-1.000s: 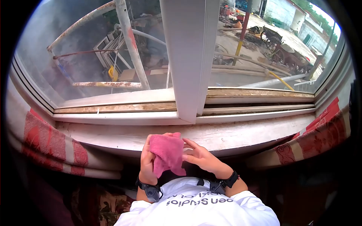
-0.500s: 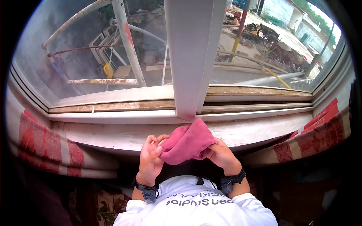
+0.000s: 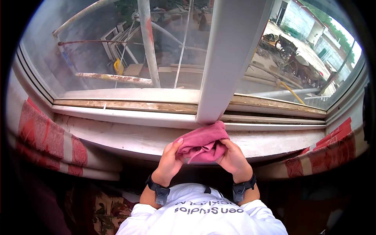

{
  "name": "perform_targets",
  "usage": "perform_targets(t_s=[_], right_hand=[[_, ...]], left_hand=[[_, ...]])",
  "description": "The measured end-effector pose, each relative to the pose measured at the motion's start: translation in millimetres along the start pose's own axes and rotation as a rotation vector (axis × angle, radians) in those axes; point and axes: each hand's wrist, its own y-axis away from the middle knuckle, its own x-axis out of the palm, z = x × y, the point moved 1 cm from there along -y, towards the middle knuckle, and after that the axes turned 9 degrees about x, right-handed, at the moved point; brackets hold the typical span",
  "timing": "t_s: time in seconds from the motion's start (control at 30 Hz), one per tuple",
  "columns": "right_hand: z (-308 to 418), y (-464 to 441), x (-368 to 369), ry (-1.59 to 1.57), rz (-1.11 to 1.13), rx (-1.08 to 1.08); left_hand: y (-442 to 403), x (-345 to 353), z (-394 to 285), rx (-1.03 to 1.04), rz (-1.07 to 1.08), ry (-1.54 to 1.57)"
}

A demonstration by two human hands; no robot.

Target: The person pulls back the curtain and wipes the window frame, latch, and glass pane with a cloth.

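Note:
A crumpled pink cloth (image 3: 203, 143) is held between both hands, in front of the lower end of the white window post (image 3: 231, 58). My left hand (image 3: 170, 158) grips its left side, with the thumb on top. On the other side, my right hand (image 3: 234, 156) holds the right edge, its thumb pressed on the folds. The fingers of both hands are partly hidden under the cloth. Behind and beneath the cloth runs the white windowsill (image 3: 129, 139).
Glass panes rise beyond the sill, with a dirty window track (image 3: 156, 107) at their foot. Red and white curtains hang at the left (image 3: 47, 137) and right (image 3: 333, 149). Outside are rusty white pipes (image 3: 113, 78) and a cart (image 3: 288, 47).
Over the last second my right hand has taken hold of the cloth. The cloth was spread between the hands and is now bunched and folded. The view has shifted, moving the window post rightward.

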Motion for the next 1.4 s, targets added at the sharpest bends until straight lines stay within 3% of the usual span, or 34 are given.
perform_targets(t_s=[0.37,0.5,0.57,0.7,0.77,0.83,0.97,1.03,1.2,1.23,1.3,1.4], right_hand=[[-25.0,-45.5,22.2,-0.072,0.002,-0.05],[-45.0,-79.3,39.7,-0.12,0.074,0.091],[-58.5,-97.5,50.2,-0.121,0.142,0.228],[-63.9,-105.9,63.9,-0.194,0.179,0.261],[-54.5,-92.7,60.0,-0.21,0.155,0.264],[-38.8,-70.5,49.9,-0.161,0.073,0.203],[-16.9,-37.6,14.3,-0.193,0.031,0.099],[-11.9,-30.5,4.4,-0.286,0.112,0.049],[-20.0,-42.1,15.3,-0.188,0.052,-0.02],[-23.4,-47.6,21.9,-0.193,0.054,-0.022],[-31.3,-60.1,36.8,-0.067,0.094,0.079],[-58.9,-97.7,56.1,-0.135,0.106,0.178]], left_hand=[[-20.4,-49.1,-28.6,0.001,-0.164,0.62],[-17.4,-83.9,-59.3,-0.023,-0.136,0.804],[-14.2,-111.1,-71.5,0.156,-0.224,0.721],[-6.5,-111.3,-84.3,0.247,-0.2,0.644],[-8.2,-110.9,-75.1,0.238,-0.185,0.737],[-9.4,-89.4,-64.2,0.078,-0.249,0.749],[-18.4,-46.3,-32.9,-0.084,-0.164,0.729],[-21.6,-37.1,-20.4,-0.072,-0.161,0.653],[-26.4,-53.3,-27.1,-0.137,-0.135,0.678],[-23.4,-59.2,-31.7,-0.139,-0.136,0.673],[-16.7,-68.6,-48.3,0.047,-0.15,0.727],[-10.5,-99.1,-78.7,0.111,-0.23,0.793]])
